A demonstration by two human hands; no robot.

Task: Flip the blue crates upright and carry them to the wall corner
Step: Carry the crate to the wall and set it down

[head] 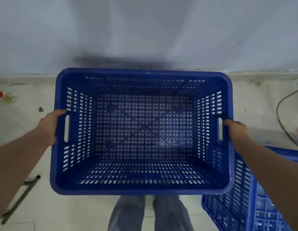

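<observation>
Near the far wall (144,30), a person's left hand (50,127) and right hand (236,130) are gripping an upright blue crate (141,187) by its side handles, keeping it level for carrying, while another crate (241,197) is waiting at near right.

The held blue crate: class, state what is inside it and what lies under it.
Inside the held blue crate nothing shows, only its perforated bottom. Pale floor glimmers through the holes; the crate hides most beneath it. Left hand and right hand grip its rim.

A red-capped bottle (1,95) lies left; a dark cable (283,120) trails right.
</observation>
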